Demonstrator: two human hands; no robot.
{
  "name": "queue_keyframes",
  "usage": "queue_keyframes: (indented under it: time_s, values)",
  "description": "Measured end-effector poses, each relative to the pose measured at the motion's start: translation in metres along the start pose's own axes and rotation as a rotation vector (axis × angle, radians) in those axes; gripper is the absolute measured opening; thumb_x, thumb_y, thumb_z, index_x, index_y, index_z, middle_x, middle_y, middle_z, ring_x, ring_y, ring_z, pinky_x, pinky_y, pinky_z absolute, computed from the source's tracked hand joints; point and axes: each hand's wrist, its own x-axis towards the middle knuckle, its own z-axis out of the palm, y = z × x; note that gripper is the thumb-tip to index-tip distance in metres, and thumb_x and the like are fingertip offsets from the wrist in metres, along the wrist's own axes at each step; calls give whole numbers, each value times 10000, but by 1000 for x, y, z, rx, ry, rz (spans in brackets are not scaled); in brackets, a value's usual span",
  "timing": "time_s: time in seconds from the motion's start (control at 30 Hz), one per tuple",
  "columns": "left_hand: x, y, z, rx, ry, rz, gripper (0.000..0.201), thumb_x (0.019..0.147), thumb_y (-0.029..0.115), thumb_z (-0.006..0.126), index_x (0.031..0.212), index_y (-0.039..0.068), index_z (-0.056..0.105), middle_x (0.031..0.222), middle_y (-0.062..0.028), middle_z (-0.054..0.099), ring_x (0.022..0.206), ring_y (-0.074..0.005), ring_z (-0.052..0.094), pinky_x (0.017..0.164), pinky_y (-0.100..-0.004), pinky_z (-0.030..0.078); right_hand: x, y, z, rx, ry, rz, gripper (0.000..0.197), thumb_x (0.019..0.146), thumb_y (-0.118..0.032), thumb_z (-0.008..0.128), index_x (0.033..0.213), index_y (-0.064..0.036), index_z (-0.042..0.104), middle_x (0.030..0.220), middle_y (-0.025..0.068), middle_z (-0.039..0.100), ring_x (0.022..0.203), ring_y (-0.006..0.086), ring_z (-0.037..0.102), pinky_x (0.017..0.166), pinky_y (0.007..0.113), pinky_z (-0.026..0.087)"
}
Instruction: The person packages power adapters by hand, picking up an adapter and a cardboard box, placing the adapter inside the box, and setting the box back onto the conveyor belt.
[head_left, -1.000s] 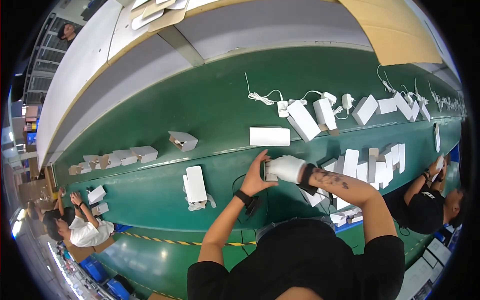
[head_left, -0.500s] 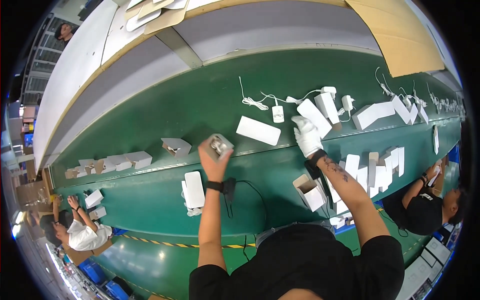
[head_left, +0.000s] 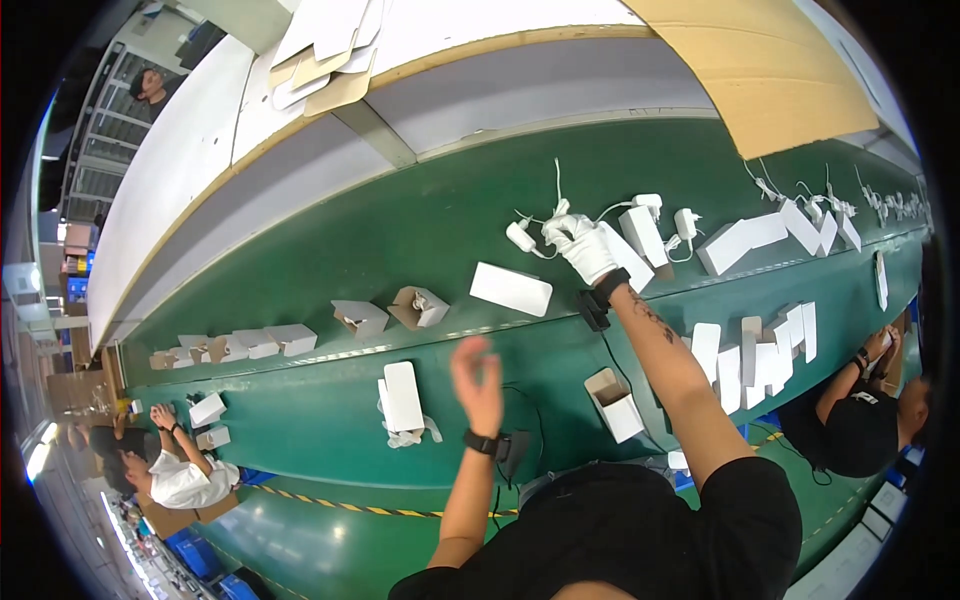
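Observation:
My left hand, bare and slightly blurred, is raised over the near part of the bench with its fingers apart and nothing in them. An open white box with a white item inside lies beyond it. My right hand, in a white glove, is closed on the white cable of a small power adapter. The adapter hangs or lies just left of the glove; I cannot tell which. A closed white box lies between the hands, and another white box lies partly behind the right wrist.
Several open boxes line the green bench at left. More white boxes and adapters are at right. One empty open box stands near me. Co-workers sit at both ends. A cardboard sheet overhangs the back.
My left hand has let go of the open box, which now lies in the row, and drawn back toward me. My right hand has moved left and taken hold of the adapter's cable.

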Motion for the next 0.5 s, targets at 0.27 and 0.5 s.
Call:
queue_keyframes:
  time_s: [0.27,0.5]
  values:
    - [-42,34,69,15,-352,-116,139,883,72,560,1002,14,606,924,-55,655,857,-110,605,773,-248,470,0,-48,52,-654,62,-47,268,722,-260,656,931,-94,632,860,117,634,751,298,618,759,399,489]
    - [-68,39,32,40,-493,-292,236,914,187,539,1052,6,601,973,-82,660,913,-162,624,821,-289,479,28,31,66,-356,-129,59,257,754,-192,649,953,-52,566,907,130,622,753,264,623,744,379,495]
